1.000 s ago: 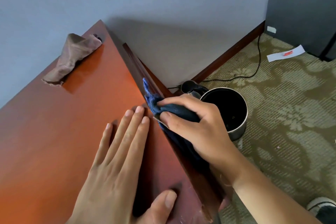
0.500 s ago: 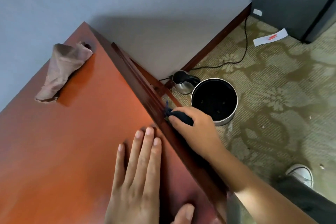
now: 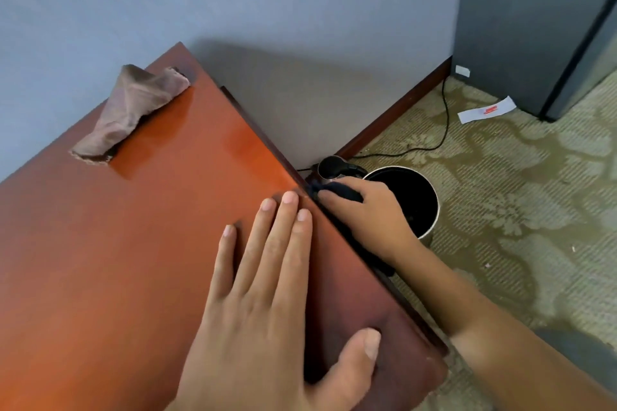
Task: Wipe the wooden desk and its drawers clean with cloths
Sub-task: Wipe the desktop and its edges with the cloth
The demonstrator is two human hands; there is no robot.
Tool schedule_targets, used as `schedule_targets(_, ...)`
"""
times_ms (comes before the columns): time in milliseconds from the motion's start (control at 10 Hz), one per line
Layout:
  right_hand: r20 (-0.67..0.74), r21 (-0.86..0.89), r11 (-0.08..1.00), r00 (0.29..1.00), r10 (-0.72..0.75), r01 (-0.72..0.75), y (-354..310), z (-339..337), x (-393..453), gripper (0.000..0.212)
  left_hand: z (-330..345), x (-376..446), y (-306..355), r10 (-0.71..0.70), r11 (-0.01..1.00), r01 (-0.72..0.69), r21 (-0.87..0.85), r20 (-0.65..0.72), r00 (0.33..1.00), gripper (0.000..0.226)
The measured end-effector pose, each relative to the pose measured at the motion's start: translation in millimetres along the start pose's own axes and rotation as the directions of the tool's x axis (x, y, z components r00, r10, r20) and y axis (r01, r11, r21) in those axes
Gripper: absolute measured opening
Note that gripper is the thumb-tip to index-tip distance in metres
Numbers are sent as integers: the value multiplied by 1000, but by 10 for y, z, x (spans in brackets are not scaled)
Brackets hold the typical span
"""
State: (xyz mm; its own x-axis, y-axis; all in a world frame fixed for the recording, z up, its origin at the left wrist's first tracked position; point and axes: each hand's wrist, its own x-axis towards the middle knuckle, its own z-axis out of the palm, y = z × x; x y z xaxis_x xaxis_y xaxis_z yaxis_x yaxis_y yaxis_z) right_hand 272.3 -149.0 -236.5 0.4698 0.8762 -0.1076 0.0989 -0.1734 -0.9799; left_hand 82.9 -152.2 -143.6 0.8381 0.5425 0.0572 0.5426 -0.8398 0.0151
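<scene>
The reddish-brown wooden desk (image 3: 133, 243) fills the left of the head view, its right edge running diagonally. My left hand (image 3: 267, 304) lies flat on the top near that edge, fingers straight and spread. My right hand (image 3: 370, 213) is over the desk's right side, just below the edge, and grips a dark blue cloth (image 3: 337, 192) pressed against the wood. Most of that cloth is hidden under my fingers. A crumpled brown cloth (image 3: 133, 110) lies loose on the far corner of the desk, by the wall.
A round black bin with a metal rim (image 3: 430, 210) stands on the patterned carpet right beside the desk, with a steel kettle (image 3: 334, 165) behind it. A black cable (image 3: 444, 117) runs along the skirting. A white paper slip (image 3: 487, 110) lies near a grey cabinet (image 3: 534, 27).
My right hand with the blue cloth slid off the top edge and down onto the desk's side. My left hand stayed flat on the top. The camera shifted.
</scene>
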Motion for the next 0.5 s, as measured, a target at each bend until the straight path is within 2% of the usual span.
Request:
schedule_targets(100, -24, -76, 997, 999, -28, 26, -102, 22, 56, 16, -184, -7, 81, -3, 998, 3, -63, -4, 1000, 97)
schedule_targets(200, 31, 245, 960, 989, -145, 133, -318, -99, -80, 8, -371, 111, -43, -45, 980, 45, -193, 1, 999, 71)
schedule_targets(300, 75, 389, 915, 986, -148, 107, -270, -186, -158, 6, -478, 432, -310, -177, 973, 184, -136, 64, 982, 70)
schedule_targets(400, 37, 15, 1000, 999, -17, 16, -3, -75, 7, 13, -334, 715, -513, -227, 974, 221, 55, 190, 955, 98)
schedule_targets(500, 15, -48, 999, 1000, 11, -11, 15, 58, 199, 23, -219, 787, -557, -228, 974, 218, 66, 228, 947, 97)
